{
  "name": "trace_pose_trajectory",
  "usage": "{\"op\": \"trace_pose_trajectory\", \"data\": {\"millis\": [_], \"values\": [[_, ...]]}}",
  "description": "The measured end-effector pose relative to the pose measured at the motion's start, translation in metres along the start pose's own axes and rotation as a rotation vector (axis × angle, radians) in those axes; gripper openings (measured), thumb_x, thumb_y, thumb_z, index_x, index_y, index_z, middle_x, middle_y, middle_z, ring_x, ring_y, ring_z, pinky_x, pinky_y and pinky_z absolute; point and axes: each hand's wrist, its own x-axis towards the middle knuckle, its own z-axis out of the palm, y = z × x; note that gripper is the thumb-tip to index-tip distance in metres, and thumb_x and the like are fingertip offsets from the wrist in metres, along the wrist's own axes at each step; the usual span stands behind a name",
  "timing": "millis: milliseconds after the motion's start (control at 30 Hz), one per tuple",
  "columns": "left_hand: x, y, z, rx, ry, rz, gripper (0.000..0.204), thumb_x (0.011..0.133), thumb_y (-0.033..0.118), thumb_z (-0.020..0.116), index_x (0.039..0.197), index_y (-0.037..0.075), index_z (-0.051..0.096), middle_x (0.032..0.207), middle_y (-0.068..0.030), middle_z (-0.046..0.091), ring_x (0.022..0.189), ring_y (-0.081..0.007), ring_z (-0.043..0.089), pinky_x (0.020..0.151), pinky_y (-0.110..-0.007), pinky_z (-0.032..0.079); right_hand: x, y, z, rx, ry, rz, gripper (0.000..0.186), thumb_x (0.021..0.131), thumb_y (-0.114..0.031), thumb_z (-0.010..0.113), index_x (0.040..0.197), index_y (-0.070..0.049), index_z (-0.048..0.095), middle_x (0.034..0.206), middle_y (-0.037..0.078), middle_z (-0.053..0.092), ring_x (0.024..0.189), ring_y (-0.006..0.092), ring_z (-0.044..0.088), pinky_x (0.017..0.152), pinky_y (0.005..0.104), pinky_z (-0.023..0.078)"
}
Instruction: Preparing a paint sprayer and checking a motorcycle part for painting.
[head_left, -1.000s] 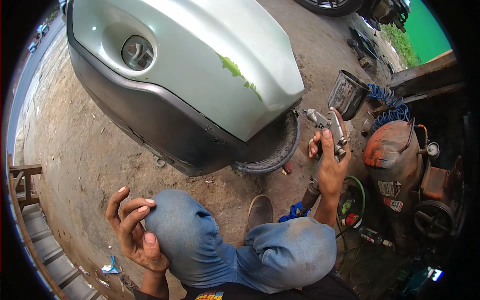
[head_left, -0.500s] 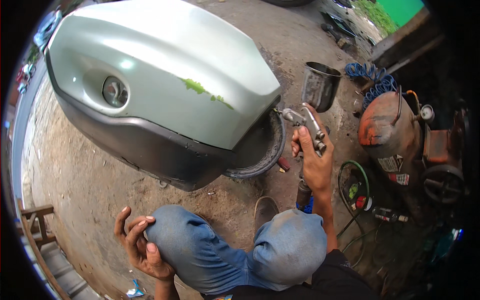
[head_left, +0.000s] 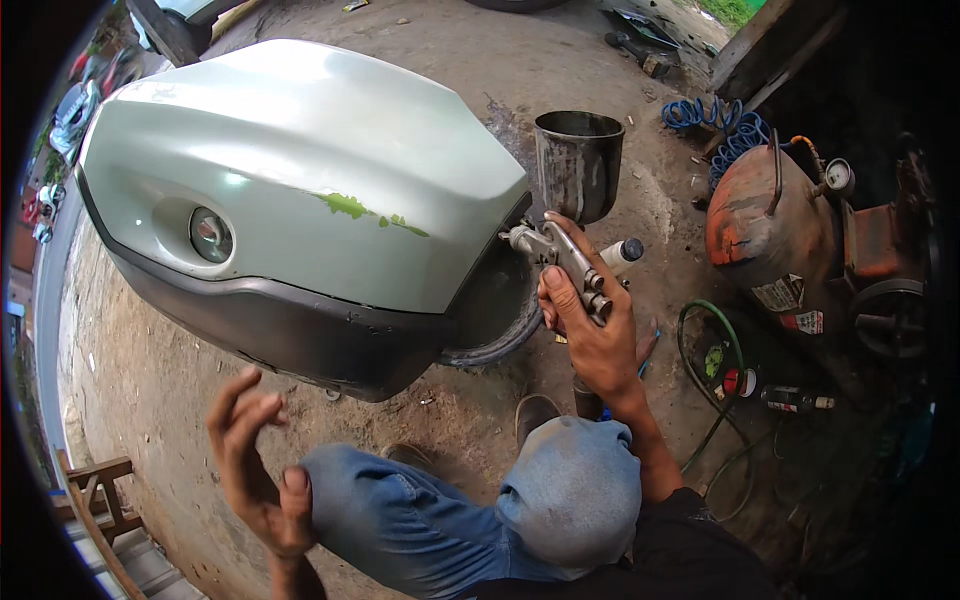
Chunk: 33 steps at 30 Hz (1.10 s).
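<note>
My right hand [head_left: 605, 345] is closed around a metal spray gun [head_left: 562, 258] with a dark, paint-streaked cup [head_left: 578, 168] standing upright on top. The gun's nozzle points left at the near right end of a car bumper [head_left: 290, 190], apparently a small gap away. This bumper is pale silver-green above and dark grey below, with a round fog lamp [head_left: 210, 235] and a bright green patch [head_left: 343, 205] on its face. My left hand [head_left: 258, 465], slightly blurred, is empty beside my left knee, its fingers apart and partly curled.
A round black rim [head_left: 512, 335] shows under the bumper's right end. At the right stand a rusty orange compressor tank [head_left: 735, 225], a coiled blue hose [head_left: 690, 115], a green hose [head_left: 683, 340] and a bottle [head_left: 797, 400] on the ground. A wooden bench [head_left: 100, 468] is at lower left.
My left hand has come off my left knee and moved slightly left. The bumper, spray gun and right hand sit further left in the picture, as the view has shifted.
</note>
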Motion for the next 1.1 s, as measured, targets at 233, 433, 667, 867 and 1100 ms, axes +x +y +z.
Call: {"op": "trace_pose_trajectory", "data": {"millis": [233, 433, 667, 867, 1100], "values": [[0.175, 0.057, 0.095, 0.017, -0.314, 0.572, 0.048, 0.097, 0.032, 0.076, 0.138, 0.008, 0.071, 0.142, -0.0152, 0.070, 0.113, -0.0256, 0.068, 0.090, -0.037, 0.053, 0.007, 0.018, -0.016, -0.033, 0.076, -0.030, 0.050, 0.111, -0.018, 0.068, 0.160, -0.013, 0.058, 0.089, -0.003, 0.064, 0.073, 0.0036, 0.053, 0.066, 0.0224, 0.048], [0.255, 0.063, 0.204, 0.351, -0.452, 0.629, 0.097, 0.100, 0.079, 0.057, 0.155, 0.000, 0.056, 0.134, -0.0312, 0.070, 0.127, -0.0430, 0.069, 0.106, -0.053, 0.057, 0.008, 0.020, -0.012, -0.081, 0.085, -0.032, 0.049, 0.111, -0.017, 0.068, 0.159, -0.012, 0.060, 0.091, -0.003, 0.067, 0.074, 0.0052, 0.054, 0.067, 0.0242, 0.049], [0.275, 0.086, 0.226, 0.386, -0.855, 0.478, 0.104, 0.098, 0.080, 0.059, 0.162, -0.002, 0.046, 0.127, -0.0402, 0.070, 0.121, -0.0479, 0.073, 0.099, -0.056, 0.063, 0.003, 0.008, -0.016, -0.081, 0.044, 0.020, 0.050, 0.110, -0.019, 0.069, 0.158, -0.010, 0.059, 0.121, 0.010, 0.078, 0.094, 0.0067, 0.064, 0.082, 0.0271, 0.055], [0.271, 0.073, 0.223, 0.383, -0.773, 0.623, 0.099, 0.099, 0.074, 0.065, 0.161, -0.001, 0.047, 0.120, -0.0350, 0.074, 0.113, -0.0436, 0.076, 0.095, -0.054, 0.063, 0.000, 0.005, -0.015, -0.006, 0.005, -0.059, 0.050, 0.110, -0.018, 0.069, 0.157, -0.005, 0.059, 0.137, 0.019, 0.075, 0.122, 0.0147, 0.067, 0.102, 0.0311, 0.053], [0.257, 0.071, 0.233, 0.345, -0.714, 0.599, 0.095, 0.097, 0.065, 0.073, 0.161, 0.000, 0.046, 0.135, -0.0340, 0.067, 0.123, -0.0453, 0.071, 0.107, -0.053, 0.059, 0.005, 0.014, -0.016, -0.011, -0.005, -0.045, 0.050, 0.110, -0.017, 0.068, 0.157, -0.005, 0.058, 0.143, 0.020, 0.072, 0.131, 0.0196, 0.066, 0.110, 0.0340, 0.051]]}}
